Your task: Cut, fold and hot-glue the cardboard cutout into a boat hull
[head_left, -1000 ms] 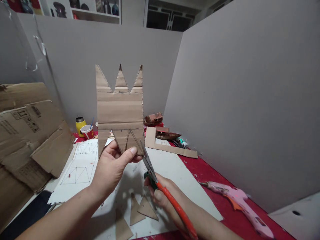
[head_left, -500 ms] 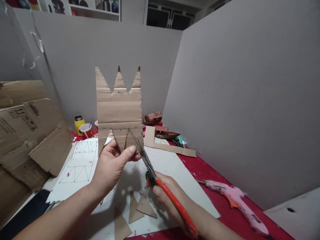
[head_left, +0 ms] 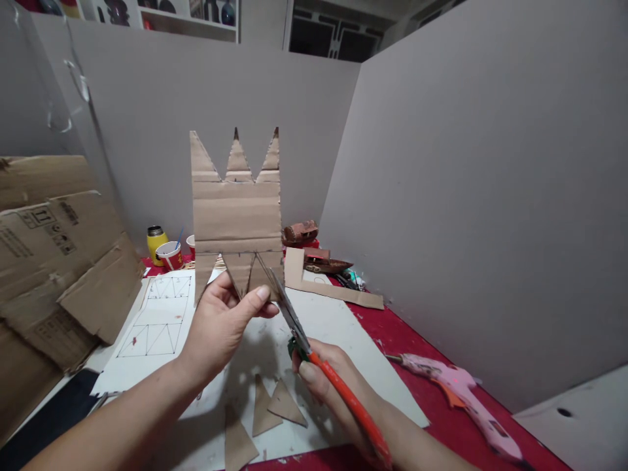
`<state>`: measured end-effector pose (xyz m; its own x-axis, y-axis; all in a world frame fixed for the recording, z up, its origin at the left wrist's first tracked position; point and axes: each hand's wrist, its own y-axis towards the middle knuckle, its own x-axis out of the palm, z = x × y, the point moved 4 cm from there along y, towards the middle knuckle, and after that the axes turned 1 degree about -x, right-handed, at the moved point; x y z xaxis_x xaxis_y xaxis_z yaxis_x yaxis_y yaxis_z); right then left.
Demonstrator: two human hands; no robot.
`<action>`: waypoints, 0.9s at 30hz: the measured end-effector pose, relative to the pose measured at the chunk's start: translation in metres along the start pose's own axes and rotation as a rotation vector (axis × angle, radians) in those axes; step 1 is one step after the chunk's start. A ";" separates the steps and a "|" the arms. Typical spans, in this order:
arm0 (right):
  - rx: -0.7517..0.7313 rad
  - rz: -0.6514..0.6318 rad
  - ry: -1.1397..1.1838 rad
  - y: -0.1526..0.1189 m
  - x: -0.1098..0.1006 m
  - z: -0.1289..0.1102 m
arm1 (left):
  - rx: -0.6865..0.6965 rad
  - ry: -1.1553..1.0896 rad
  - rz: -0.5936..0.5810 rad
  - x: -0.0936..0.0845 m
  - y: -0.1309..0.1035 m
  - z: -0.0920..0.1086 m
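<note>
My left hand (head_left: 223, 324) pinches the lower part of an upright cardboard piece (head_left: 237, 216) between thumb and fingers. This piece has three pointed peaks on top, two with dark tips, and cut points along its bottom. Scissors (head_left: 294, 324) with a red handle are gripped in my right hand (head_left: 328, 379). Their blades meet the cardboard's lower right part, just right of my left thumb. Triangular cardboard offcuts (head_left: 287, 404) lie below my hands on a white sheet (head_left: 343, 347).
Large cardboard sheets (head_left: 53, 255) lean at the left beside a drawn paper pattern (head_left: 157, 320). A pink glue gun (head_left: 461, 386) lies right on red cloth. Behind are a yellow bottle (head_left: 156, 247), a cup (head_left: 169, 256), an L-shaped cardboard strip (head_left: 338, 293) and a model boat (head_left: 328, 263).
The cardboard, my hands and the scissors have shifted very slightly to the right in the view. Both grips look the same.
</note>
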<state>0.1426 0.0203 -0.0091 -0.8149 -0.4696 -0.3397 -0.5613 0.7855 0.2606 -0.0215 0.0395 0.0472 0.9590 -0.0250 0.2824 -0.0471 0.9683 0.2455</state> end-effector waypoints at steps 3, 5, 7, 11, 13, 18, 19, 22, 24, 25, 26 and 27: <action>0.015 0.005 -0.004 0.000 0.000 0.001 | 0.000 0.004 -0.010 0.000 0.001 0.000; 0.039 0.016 -0.014 0.000 0.000 0.002 | 0.003 0.001 -0.017 0.000 0.001 0.000; 0.050 0.021 -0.010 -0.001 0.001 0.003 | 0.002 -0.002 -0.023 0.000 0.001 0.001; 0.062 0.034 0.023 -0.002 0.003 0.006 | 0.003 -0.001 -0.031 0.000 0.000 0.002; 0.065 0.043 0.037 -0.003 0.005 0.007 | 0.006 -0.003 -0.038 0.000 -0.001 0.002; 0.107 0.026 0.083 -0.005 0.009 0.006 | -0.001 0.002 -0.028 0.000 0.001 0.001; 0.116 0.020 0.095 -0.005 0.010 0.006 | 0.007 0.000 -0.016 -0.001 0.001 0.001; 0.129 0.000 0.125 -0.005 0.013 0.007 | 0.049 0.019 0.028 -0.003 0.002 0.000; 0.131 0.001 0.096 -0.004 0.012 0.011 | 0.070 0.045 0.043 -0.004 0.001 -0.001; 0.126 0.001 0.062 -0.004 0.011 0.013 | 0.072 0.058 0.040 -0.004 0.000 -0.002; 0.112 0.003 0.021 -0.004 0.009 0.015 | 0.070 0.071 0.034 -0.004 0.000 -0.003; 0.090 0.007 -0.023 -0.003 0.007 0.016 | 0.065 0.083 0.024 -0.004 -0.001 -0.005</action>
<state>0.1413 0.0210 -0.0271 -0.8147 -0.4555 -0.3588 -0.5394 0.8223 0.1810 -0.0236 0.0400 0.0418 0.9772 0.0215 0.2113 -0.0858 0.9501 0.3000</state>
